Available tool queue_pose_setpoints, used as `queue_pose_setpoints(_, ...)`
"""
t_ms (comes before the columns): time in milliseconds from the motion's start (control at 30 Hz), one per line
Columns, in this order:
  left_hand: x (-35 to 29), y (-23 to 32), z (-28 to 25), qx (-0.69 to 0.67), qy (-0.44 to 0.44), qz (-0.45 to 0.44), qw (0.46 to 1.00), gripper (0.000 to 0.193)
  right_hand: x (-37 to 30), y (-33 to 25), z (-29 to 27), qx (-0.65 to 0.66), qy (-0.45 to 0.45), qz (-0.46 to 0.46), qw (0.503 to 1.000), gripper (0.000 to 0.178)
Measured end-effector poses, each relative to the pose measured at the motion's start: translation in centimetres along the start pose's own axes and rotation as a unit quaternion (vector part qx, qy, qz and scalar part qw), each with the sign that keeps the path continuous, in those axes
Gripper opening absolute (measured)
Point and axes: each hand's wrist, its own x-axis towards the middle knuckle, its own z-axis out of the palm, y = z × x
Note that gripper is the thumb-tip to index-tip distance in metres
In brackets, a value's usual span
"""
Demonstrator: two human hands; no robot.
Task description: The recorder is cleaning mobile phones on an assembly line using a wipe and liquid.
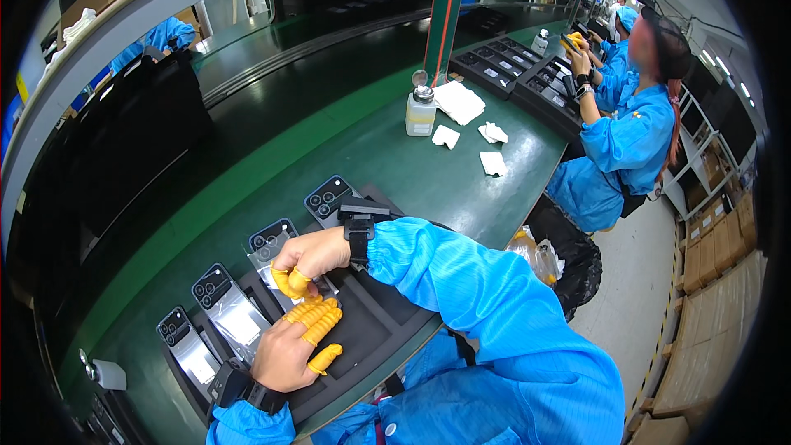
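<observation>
My right hand (311,257), in yellow finger cots, is closed in a pinch over the lower part of a phone (265,241); what its fingertips hold is hidden. Just below it is my left hand (290,350), its cot-covered fingers stretched side by side and its thumb apart, over a black foam tray (362,319). Left of my hands, a silver-backed phone (235,313) with a dark camera block lies in the tray, and another phone (188,350) sits beyond it. A further phone (324,195) lies partly behind my right wrist.
A clear pump bottle (420,115) stands beside white wipes (458,103) on the green bench (371,156). Another bottle (107,375) is at the far left. Black trays (540,86) lie near a seated co-worker (630,132). A black bag (577,268) hangs by the bench edge.
</observation>
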Motion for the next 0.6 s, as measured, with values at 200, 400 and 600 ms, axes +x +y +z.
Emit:
queue_pose_setpoints(200, -0.04, -0.16, 0.21, 0.021, 0.026, 0.018, 0.999, 0.048, 0.02, 0.06, 0.02, 0.005, 0.006, -0.001, 1.000, 0.010)
queue_pose_setpoints(400, -0.21, 0.16, 0.19, 0.016, 0.019, -0.005, 1.000, 0.047, 0.12, 0.71, 0.13, 0.014, 0.010, -0.023, 1.000, 0.013)
queue_pose_setpoints(600, -0.20, -0.03, 0.24, 0.007, 0.008, 0.002, 1.000, 0.045, -0.09, 0.36, -0.05, 0.013, -0.001, -0.008, 1.000, 0.010)
